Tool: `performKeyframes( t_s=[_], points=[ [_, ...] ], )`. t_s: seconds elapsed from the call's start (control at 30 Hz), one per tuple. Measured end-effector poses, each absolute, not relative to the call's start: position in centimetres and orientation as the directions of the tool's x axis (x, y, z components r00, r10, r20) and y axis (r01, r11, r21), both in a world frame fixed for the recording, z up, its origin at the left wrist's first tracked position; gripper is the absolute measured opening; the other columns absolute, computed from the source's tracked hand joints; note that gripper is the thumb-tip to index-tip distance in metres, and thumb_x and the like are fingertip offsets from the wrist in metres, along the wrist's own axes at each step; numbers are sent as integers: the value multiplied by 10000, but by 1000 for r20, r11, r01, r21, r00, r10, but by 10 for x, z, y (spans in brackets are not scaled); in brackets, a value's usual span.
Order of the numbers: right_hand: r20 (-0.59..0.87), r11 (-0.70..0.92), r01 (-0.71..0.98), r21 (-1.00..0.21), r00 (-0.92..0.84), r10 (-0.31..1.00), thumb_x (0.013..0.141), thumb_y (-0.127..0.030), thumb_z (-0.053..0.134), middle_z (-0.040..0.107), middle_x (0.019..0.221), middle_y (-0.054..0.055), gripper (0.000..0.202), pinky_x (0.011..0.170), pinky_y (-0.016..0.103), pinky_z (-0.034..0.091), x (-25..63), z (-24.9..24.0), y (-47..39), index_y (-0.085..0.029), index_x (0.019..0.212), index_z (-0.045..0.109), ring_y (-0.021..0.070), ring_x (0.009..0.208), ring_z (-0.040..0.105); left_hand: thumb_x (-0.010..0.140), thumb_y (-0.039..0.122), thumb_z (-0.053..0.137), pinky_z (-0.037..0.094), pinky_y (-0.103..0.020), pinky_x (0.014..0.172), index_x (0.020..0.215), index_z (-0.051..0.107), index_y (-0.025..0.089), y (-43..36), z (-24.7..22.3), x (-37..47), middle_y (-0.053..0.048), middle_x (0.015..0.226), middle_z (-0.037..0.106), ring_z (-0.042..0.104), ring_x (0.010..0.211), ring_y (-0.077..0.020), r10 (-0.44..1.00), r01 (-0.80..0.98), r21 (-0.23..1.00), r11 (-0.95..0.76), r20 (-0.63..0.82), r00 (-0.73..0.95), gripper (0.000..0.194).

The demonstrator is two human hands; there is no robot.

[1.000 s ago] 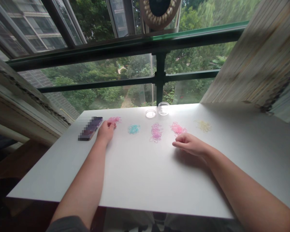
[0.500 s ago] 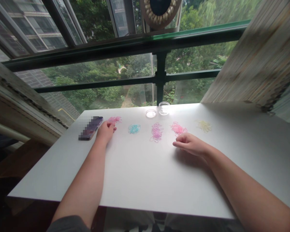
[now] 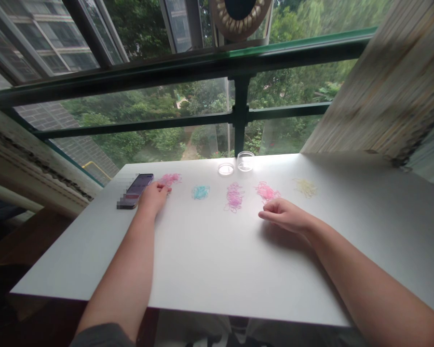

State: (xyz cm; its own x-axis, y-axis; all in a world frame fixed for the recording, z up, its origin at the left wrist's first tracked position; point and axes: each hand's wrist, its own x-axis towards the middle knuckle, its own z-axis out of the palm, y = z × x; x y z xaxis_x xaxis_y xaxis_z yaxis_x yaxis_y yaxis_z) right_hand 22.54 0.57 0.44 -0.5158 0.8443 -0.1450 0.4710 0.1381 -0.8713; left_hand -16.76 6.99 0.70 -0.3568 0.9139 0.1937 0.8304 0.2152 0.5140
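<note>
My left hand (image 3: 154, 197) rests at the left of the table, between a dark phone (image 3: 141, 185) and a pile of pink rubber bands (image 3: 171, 180). Its fingers are curled down; whatever they may hold is too small to make out. At the right, my right hand (image 3: 284, 213) is loosely closed with the thumb stretched forward, and nothing shows in it. It sits just in front of a coral-pink pile of bands (image 3: 266, 191). Between the hands lie a blue pile of bands (image 3: 201, 192) and a purple pile of bands (image 3: 234, 197).
A pale yellow pile of bands (image 3: 305, 188) lies at the far right. Along the back edge of the white table (image 3: 210, 260) stand a clear round container (image 3: 245, 162) and its clear lid (image 3: 226, 169). Behind are a green window railing (image 3: 240, 113) and a curtain (image 3: 369, 96).
My left hand has shifted slightly left, toward the phone and away from the tips of the pink pile. My right hand and the piles stay where they were.
</note>
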Motion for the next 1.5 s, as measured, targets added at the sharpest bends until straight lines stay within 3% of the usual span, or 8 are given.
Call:
performKeyframes(
  t_s=[0.17, 0.27, 0.4, 0.57, 0.67, 0.8, 1.2, 1.5],
  points=[
    [-143, 134, 465, -875, -514, 846, 765, -464, 548, 239, 483, -68, 430, 422, 227, 171, 225, 5, 5, -187, 519, 330, 60, 442, 236, 757, 372, 545, 454, -326, 801, 813, 628, 171, 70, 8, -165, -97, 917, 666, 600, 880, -232, 897, 872, 482, 83, 346, -276, 224],
    [-139, 144, 472, -870, -514, 846, 767, -445, 549, 250, 485, -68, 415, 423, 223, 185, 224, 4, 6, -186, 523, 336, 61, 444, 247, 769, 376, 533, 461, -293, 793, 829, 625, 171, 70, 7, -156, -72, 905, 653, 599, 837, -194, 872, 833, 551, -53, 432, -230, 233],
    [-124, 171, 480, -861, -523, 843, 761, -425, 552, 283, 472, -67, 398, 424, 221, 206, 223, 4, 6, -186, 524, 341, 63, 440, 276, 779, 393, 524, 471, -247, 661, 839, 618, 167, 63, 2, -124, -45, 826, 660, 601, 748, -164, 917, 694, 690, -206, 383, -109, 253],
    [-57, 201, 412, -889, -535, 843, 769, -353, 565, 425, 542, -45, 259, 464, 213, 294, 209, 6, -2, -170, 620, 460, 79, 493, 385, 784, 385, 568, 469, -248, 619, 833, 641, 182, 34, 0, -65, -36, 776, 672, 606, 689, -151, 924, 534, 763, -364, 370, 100, 222],
    [53, 239, 302, -923, -515, 856, 761, -282, 587, 468, 615, -33, 134, 498, 211, 334, 195, 5, -9, -161, 781, 532, 85, 543, 415, 795, 328, 590, 479, -256, 644, 833, 655, 198, 14, 4, -37, -39, 785, 686, 614, 703, -146, 863, 468, 725, -505, 415, 288, 151],
    [180, 305, 193, -933, -485, 856, 749, -241, 610, 457, 620, -43, 175, 489, 206, 337, 182, 1, -15, -169, 890, 535, 81, 538, 410, 802, 279, 595, 482, -260, 621, 832, 674, 213, -2, 10, -21, -43, 794, 704, 629, 709, -149, 771, 414, 658, -628, 455, 446, 106],
    [305, 449, 282, -848, -434, 848, 784, -240, 576, 474, 591, -28, 70, 462, 213, 317, 181, 1, -18, -174, 775, 554, 76, 495, 380, 802, 262, 599, 484, -262, 652, 820, 675, 222, -6, 12, -21, -27, 715, 694, 624, 652, -140, 646, 401, 515, -758, 511, 567, 88],
    [315, 486, 319, -814, -460, 830, 785, -196, 555, 462, 594, -24, 50, 499, 227, 328, 185, 5, -18, -177, 739, 551, 89, 519, 380, 810, 286, 580, 474, -270, 660, 813, 667, 223, -5, 13, -23, -30, 706, 689, 620, 654, -148, 650, 423, 497, -758, 514, 560, 107]
  ],
)
